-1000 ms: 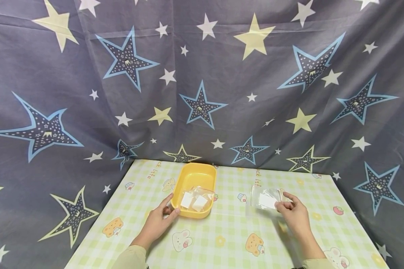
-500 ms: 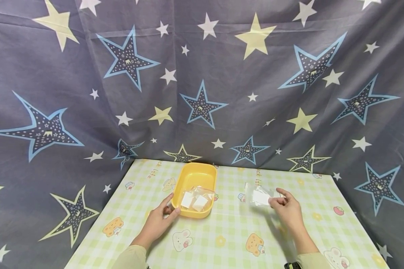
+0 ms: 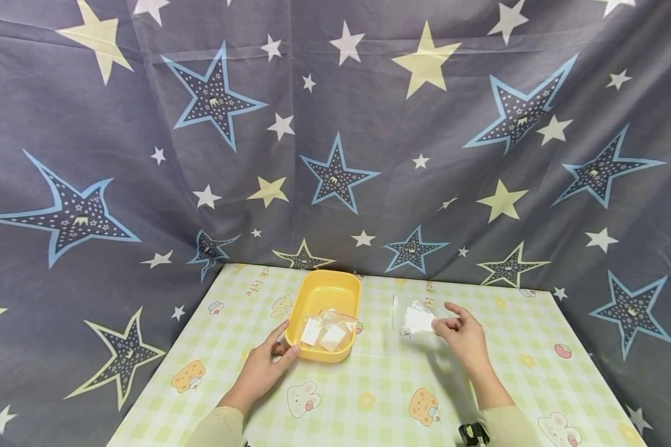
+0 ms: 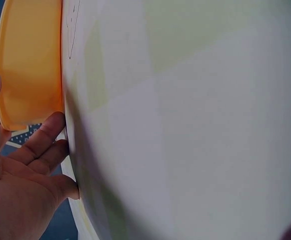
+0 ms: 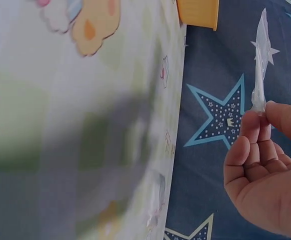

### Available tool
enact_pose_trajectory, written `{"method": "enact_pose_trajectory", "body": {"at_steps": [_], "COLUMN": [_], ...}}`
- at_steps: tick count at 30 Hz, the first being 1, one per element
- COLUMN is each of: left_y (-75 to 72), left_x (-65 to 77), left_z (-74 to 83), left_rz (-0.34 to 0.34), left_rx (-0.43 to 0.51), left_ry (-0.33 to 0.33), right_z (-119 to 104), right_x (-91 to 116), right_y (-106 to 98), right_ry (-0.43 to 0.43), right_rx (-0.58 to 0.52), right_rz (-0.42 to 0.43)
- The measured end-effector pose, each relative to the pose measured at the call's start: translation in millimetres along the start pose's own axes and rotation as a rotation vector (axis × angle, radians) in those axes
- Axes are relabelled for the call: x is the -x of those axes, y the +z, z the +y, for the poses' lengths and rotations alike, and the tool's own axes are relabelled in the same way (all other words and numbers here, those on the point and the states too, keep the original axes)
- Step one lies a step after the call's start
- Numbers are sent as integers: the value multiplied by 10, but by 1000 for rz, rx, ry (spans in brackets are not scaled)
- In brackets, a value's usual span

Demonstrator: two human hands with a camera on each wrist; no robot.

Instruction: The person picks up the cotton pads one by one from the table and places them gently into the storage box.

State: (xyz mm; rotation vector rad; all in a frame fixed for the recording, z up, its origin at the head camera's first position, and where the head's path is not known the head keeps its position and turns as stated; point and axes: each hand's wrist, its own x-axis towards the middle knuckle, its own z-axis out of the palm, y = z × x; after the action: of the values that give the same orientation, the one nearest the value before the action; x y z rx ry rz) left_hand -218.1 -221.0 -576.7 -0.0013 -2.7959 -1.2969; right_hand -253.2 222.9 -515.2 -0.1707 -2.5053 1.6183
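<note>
A yellow plastic tray (image 3: 327, 278) stands on the table, with small clear zip bags (image 3: 335, 329) holding white pieces in its near half. My left hand (image 3: 263, 369) rests against the tray's near left corner, fingers extended; in the left wrist view its lower fingers (image 4: 45, 135) reach down to the tabletop beside the tray's wall. To the right of the tray, my right hand (image 3: 464, 338) pinches a clear zip bag (image 3: 416, 316) with a white piece in it, held above the table. The right wrist view shows this bag (image 5: 260, 60) edge-on between thumb and fingertips.
Another clear bag (image 5: 156, 197) lies on the table in the right wrist view; in the head view my right hand mostly hides that spot. A green checked cloth (image 3: 363, 385) with cartoon prints covers the table. Behind it hangs a dark curtain (image 3: 358, 205) with stars.
My right hand has moved left toward the tray, carrying the pinched zip bag with it. The left hand and the tray have stayed in place.
</note>
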Motion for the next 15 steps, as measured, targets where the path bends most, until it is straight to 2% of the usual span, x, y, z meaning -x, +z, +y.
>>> {"method": "enact_pose_trajectory", "body": {"at_steps": [15], "left_y": [-5], "left_x": [11], "left_z": [6], "left_rz": [11], "left_rx": [-7], "left_ry": [10], "right_z": [-149], "right_x": [-110], "right_y": [284], "right_ry": [-23], "right_rx": [-78], "right_rz": [-10]}}
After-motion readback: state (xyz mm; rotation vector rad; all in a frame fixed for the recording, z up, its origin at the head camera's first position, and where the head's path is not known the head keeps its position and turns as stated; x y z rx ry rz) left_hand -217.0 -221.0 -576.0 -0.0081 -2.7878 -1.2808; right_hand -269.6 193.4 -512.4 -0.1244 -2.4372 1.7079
